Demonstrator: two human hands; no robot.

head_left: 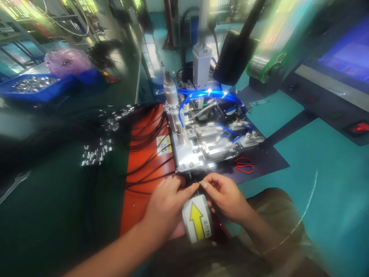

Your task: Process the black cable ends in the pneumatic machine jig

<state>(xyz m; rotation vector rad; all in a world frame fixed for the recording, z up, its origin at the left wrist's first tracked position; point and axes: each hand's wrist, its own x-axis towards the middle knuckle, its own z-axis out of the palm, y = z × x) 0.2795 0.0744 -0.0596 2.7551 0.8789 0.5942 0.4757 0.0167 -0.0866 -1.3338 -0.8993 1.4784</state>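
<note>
My left hand [165, 202] is closed at the front edge of the machine, where a black cable [138, 190] from the orange board runs in under it. Its thumb and forefinger reach toward the fingertips of my right hand [226, 196], which is closed in a pinch. A tiny bright piece [199, 183] shows where the fingertips of both hands meet; its kind is too small to make out. Just below them sits a white label with a yellow arrow [196, 219]. Directly ahead stands the metal machine [191, 156] with blue air tubes [207, 92].
Several black cables with shiny metal ends [96, 153] lie left, across the orange board [138, 154]. Red-handled scissors [244, 165] rest right of the machine. Behind are a blue tray [8, 90] of metal parts, a solder spool [265, 67] and a control panel [331, 107].
</note>
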